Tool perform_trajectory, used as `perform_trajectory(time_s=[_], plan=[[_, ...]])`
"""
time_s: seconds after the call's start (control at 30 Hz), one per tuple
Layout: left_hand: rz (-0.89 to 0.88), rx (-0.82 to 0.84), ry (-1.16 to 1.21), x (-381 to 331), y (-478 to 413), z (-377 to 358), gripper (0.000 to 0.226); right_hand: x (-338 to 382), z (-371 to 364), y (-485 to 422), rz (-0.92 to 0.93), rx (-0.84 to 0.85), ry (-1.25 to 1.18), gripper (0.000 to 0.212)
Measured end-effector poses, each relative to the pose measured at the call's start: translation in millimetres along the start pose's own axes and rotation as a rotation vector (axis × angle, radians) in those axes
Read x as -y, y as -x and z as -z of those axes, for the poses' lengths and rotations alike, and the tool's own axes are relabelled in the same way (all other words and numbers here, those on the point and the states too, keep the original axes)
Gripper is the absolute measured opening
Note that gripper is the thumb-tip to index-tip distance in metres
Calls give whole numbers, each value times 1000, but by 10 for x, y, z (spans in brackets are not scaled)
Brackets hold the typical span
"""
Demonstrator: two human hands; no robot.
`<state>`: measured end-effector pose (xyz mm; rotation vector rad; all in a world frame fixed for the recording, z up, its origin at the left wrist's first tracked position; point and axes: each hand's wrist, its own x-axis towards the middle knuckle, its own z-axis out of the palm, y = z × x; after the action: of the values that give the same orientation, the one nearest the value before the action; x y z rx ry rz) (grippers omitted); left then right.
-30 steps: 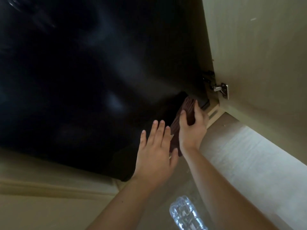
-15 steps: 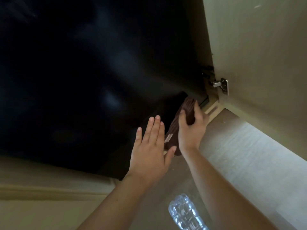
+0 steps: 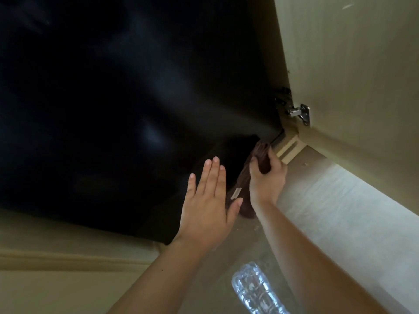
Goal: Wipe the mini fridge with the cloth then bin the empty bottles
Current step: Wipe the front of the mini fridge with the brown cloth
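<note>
Head view: the brown cloth is gripped by the right hand and pressed to the black fridge low by the hinge; the left hand, fingers flat and empty, seemingly steadies the fridge; a bottle lies on the floor below, not yet binned.

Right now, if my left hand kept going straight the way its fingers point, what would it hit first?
Most likely the black mini fridge. The left hand is flat and open, its fingers aimed at the fridge's dark lower edge, left of the brown cloth. Depth is unclear; it may already be touching.
</note>
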<state>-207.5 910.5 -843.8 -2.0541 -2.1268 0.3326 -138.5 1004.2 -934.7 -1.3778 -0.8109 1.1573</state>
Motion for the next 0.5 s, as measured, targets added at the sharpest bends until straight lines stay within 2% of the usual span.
perform_trajectory(time_s=[0.2, 0.3, 0.43, 0.5], plan=[[20, 10, 9, 61, 148, -30, 68, 209, 68, -472, -14, -88, 37, 42], [54, -6, 20, 96, 274, -70, 70, 218, -15, -144, -10, -38, 1, 45], [112, -13, 69, 132, 445, -128, 70, 65, -141, 545, 54, 148, -72, 42], [166, -6, 93, 163, 541, -153, 70, 79, -138, 620, 50, 160, -108, 42]])
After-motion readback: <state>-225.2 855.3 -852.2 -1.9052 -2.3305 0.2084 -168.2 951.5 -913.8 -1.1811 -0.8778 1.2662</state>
